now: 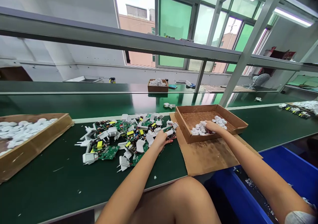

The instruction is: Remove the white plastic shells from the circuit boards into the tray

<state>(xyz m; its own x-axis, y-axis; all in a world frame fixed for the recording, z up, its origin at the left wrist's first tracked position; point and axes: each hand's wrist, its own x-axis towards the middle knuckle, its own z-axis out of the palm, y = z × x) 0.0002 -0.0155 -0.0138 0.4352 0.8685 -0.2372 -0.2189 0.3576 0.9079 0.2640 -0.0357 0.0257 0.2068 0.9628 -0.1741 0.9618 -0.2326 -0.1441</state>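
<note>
My left hand (pixel 162 138) rests at the right edge of a heap of green circuit boards and white plug housings (pixel 124 138) on the green table. Its fingers curl round a white plug housing (pixel 170 132). My right hand (pixel 213 127) reaches into an open cardboard box (pixel 184 123) and lies on a small pile of white plastic caps (pixel 207 126). Its fingers are bent down among the caps; I cannot make out whether they hold one.
A flat cardboard sheet (pixel 206 154) lies under the box. A second cardboard box of white parts (pixel 29 141) stands at the left. A blue bin (pixel 285 171) sits below the table edge at right. A far box (pixel 157 84) stands on the back bench. My knee (pixel 186 200) is below the edge.
</note>
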